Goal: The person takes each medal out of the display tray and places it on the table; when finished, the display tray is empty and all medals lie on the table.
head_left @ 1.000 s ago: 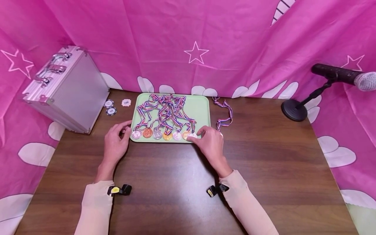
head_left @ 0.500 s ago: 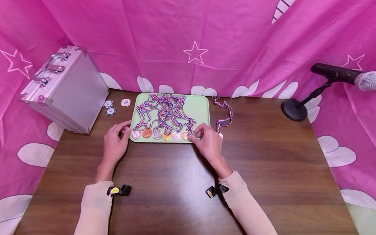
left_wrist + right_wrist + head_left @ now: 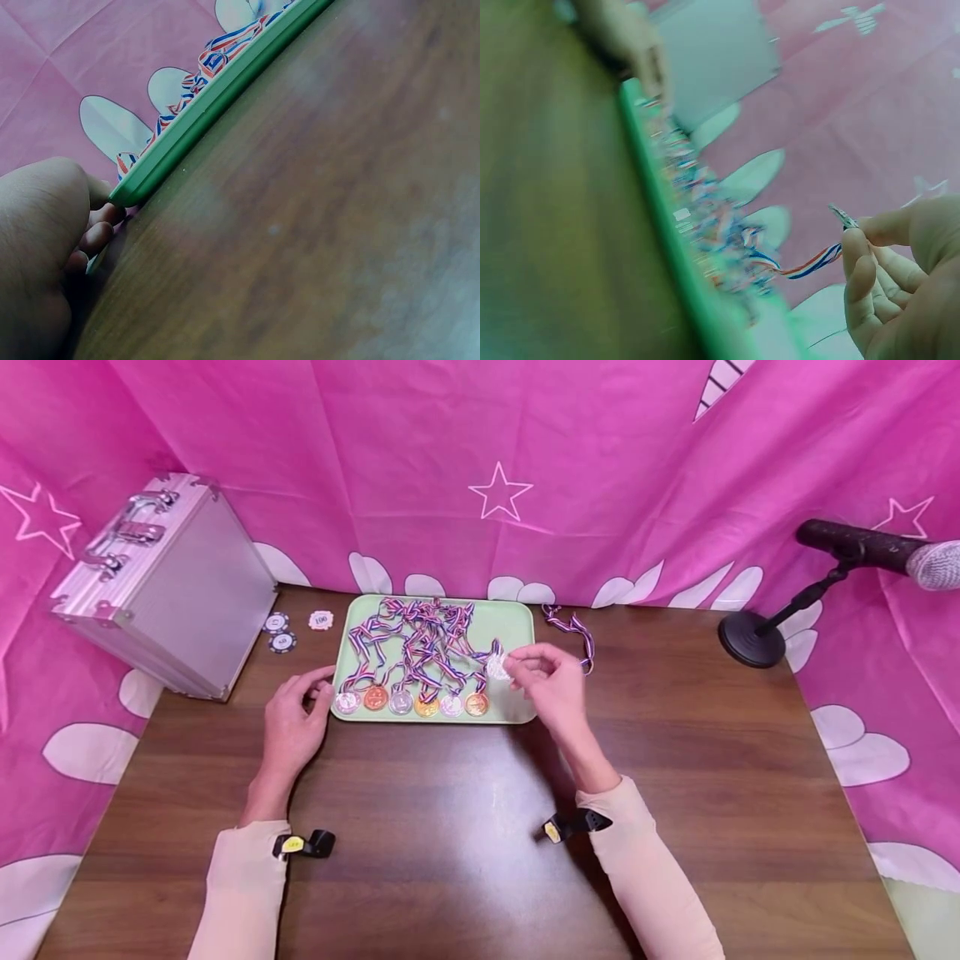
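Observation:
My right hand [image 3: 553, 685] pinches a silver medal [image 3: 497, 667] between thumb and fingertips, above the right part of the green tray [image 3: 516, 625]. In the right wrist view, the medal [image 3: 841, 214] is edge-on, and its striped ribbon [image 3: 810, 267] stretches toward the tangle on the tray. My left hand [image 3: 295, 722] holds the tray's near left corner; the left wrist view has its fingers [image 3: 97, 238] at that corner. Along the tray's front edge lies a row of silver, bronze and gold medals [image 3: 427, 706], their tangled ribbons [image 3: 431, 643] behind them.
Another striped ribbon [image 3: 573, 628] lies right of the tray, its lower part hidden by my right hand. A silver case [image 3: 198, 593], several poker chips [image 3: 282, 642] and a microphone on a stand [image 3: 855, 547] are on the wooden table [image 3: 450, 827]. A pink curtain [image 3: 420, 468] hangs behind.
My right hand has lifted the silver medal from the right end of the row and moved it up and back, toward the curtain. My left hand stays at the tray's corner.

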### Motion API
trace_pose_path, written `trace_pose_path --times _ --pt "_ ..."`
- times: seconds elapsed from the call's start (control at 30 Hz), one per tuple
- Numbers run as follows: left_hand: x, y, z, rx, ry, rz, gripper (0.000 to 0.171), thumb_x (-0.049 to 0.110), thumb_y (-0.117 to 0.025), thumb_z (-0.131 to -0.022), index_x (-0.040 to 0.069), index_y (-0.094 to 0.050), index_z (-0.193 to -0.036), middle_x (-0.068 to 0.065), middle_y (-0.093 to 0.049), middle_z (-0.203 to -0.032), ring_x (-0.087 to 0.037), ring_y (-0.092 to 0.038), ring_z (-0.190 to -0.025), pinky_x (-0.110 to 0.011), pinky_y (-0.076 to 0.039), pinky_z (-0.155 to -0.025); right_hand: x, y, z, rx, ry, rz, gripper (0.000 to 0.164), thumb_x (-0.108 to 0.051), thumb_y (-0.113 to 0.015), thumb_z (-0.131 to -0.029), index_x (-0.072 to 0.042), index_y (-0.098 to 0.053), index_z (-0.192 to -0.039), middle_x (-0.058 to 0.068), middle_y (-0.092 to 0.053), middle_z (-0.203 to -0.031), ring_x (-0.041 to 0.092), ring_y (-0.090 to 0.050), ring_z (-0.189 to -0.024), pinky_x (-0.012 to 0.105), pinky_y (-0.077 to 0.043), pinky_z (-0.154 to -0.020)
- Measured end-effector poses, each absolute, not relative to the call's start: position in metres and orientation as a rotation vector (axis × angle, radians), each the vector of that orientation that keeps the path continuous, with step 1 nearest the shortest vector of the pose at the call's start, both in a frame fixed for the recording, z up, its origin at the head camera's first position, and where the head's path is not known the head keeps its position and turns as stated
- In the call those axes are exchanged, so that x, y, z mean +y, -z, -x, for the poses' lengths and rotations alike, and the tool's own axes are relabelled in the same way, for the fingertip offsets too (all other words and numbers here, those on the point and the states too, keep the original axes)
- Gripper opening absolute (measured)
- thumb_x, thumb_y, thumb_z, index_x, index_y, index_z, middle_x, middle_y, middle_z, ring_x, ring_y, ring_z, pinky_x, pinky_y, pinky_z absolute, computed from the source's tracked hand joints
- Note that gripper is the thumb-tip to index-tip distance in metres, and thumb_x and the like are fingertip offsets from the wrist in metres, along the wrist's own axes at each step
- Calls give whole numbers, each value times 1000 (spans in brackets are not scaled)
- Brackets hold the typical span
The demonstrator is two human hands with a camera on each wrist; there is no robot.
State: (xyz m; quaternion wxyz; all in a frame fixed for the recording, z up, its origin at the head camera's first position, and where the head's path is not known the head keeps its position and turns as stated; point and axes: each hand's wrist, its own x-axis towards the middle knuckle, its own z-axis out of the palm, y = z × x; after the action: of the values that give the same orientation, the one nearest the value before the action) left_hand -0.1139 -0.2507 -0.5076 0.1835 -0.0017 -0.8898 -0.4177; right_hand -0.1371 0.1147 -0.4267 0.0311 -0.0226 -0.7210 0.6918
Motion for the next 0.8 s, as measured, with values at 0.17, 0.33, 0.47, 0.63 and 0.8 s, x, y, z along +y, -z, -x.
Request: trace_pose_path --times 0.17,0.33,0.47,0.63,0.8 --pt "-251 508 115 -2515 1166 7 29 4 -67 -107 -1 -77 -134 -20 -69 -102 -24 -55 -93 -33 -37 -82 121 390 139 -2054 -2218 -39 10 4 -80 -95 6 -79 -105 -3 -77 -78 9 -72 -62 21 -52 -55" --pt "-251 509 114 -2521 1168 -5 29 5 -67 -107 0 -77 -134 -20 -69 -103 -26 -56 -94 -35 -37 -83 128 359 137 -1891 -2247 -220 10 5 -81 -95 -2 -82 -102 2 -79 -82 13 -75 -64 24 -57 -58" --pt "-251 511 113 -2536 1164 -19 29 5 -66 -108 0 -76 -135 -20 -69 -103 -27 -56 -95 -35 -37 -84 138 337 127 -1729 -2259 -324 19 10 -77 -95 -7 -83 -100 5 -80 -82 14 -76 -64 26 -60 -58" --pt "-249 511 111 -2546 1178 -23 30 5 -65 -109 0 -76 -136 -20 -69 -104 -27 -56 -95 -34 -37 -83 159 311 117 -1412 -2346 -373 16 19 -69 -93 8 -79 -99 13 -78 -79 16 -74 -59 26 -60 -55" --pt "-250 510 113 -2534 1177 -26 29 5 -65 -109 -1 -76 -135 -20 -68 -104 -27 -55 -95 -34 -37 -83 182 299 133 -1401 -2276 -265 7 16 -73 -94 13 -77 -99 16 -77 -76 18 -74 -59 27 -61 -56"
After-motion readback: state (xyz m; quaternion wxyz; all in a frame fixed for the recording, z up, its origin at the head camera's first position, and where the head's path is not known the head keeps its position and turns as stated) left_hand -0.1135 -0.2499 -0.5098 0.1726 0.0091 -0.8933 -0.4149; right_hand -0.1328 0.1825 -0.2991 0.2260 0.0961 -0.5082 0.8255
